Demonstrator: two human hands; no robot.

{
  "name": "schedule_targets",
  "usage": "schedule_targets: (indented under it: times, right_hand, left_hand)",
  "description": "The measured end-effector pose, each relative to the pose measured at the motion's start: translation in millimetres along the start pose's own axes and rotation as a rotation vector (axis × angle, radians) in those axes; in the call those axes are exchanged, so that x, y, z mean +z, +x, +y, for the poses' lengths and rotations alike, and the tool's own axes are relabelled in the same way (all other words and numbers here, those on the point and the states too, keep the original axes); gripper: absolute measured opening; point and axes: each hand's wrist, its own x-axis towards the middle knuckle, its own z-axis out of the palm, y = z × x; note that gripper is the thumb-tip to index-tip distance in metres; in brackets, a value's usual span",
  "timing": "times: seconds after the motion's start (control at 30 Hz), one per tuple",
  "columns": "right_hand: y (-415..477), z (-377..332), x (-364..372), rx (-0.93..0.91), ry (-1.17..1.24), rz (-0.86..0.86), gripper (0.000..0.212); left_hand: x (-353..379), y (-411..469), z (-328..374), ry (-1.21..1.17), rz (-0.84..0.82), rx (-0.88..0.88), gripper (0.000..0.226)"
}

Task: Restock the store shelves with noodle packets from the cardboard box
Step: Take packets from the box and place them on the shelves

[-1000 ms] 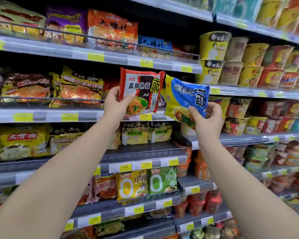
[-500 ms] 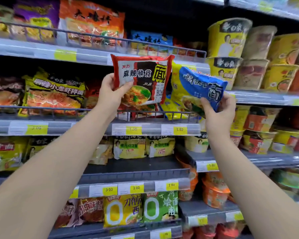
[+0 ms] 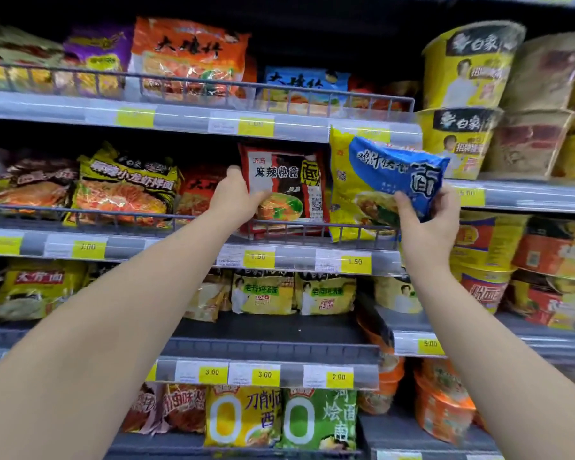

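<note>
My left hand [image 3: 234,194] grips the left edge of a red and black noodle packet [image 3: 289,180], which stands upright behind the wire rail of the second shelf [image 3: 186,242]. My right hand [image 3: 427,215] holds a blue and yellow noodle packet [image 3: 395,169] by its lower right corner, tilted, in front of the same shelf's right end. Behind it stands a matching yellow packet [image 3: 344,197] on the shelf. The cardboard box is out of view.
The shelf above [image 3: 180,116] carries orange, purple and blue noodle packets behind a wire rail. Yellow noodle bowls [image 3: 462,68] are stacked at the right. Lower shelves hold more packets [image 3: 263,293] and orange bowls [image 3: 442,403]. Yellow price tags line every shelf edge.
Both hands moved forward toward the shelves. The red packet went down from in front of the upper shelf edge to behind the second shelf's rail. The blue packet moved close to that shelf.
</note>
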Motion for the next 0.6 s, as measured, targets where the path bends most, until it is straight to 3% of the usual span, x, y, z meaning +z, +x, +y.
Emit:
schedule_targets:
  times: [0.1, 0.2, 0.3, 0.47, 0.6]
  right_hand:
    - [1.8, 6.6, 5.0, 0.010, -0.013, -0.062, 0.028]
    - [6.9, 7.0, 12.1, 0.032, -0.030, -0.106, 0.026]
    - [13.7, 6.9, 17.1, 0.055, -0.025, -0.146, 0.028]
    - [19.5, 10.1, 17.5, 0.106, -0.105, -0.221, 0.033]
    - [30.7, 12.1, 21.4, 0.109, -0.358, -0.278, 0.046]
  left_hand:
    - [-1.6, -1.3, 5.2, 0.226, 0.128, 0.006, 0.071]
    - [1.7, -8.8, 17.0, 0.281, 0.212, 0.176, 0.055]
    - [13.3, -18.2, 33.4, 0.058, -0.006, 0.314, 0.032]
    - [31.7, -25.9, 60.3, -0.268, -0.291, 0.291, 0.017]
    - [42.5, -28.5, 74.8, -0.294, -0.301, 0.233, 0.022]
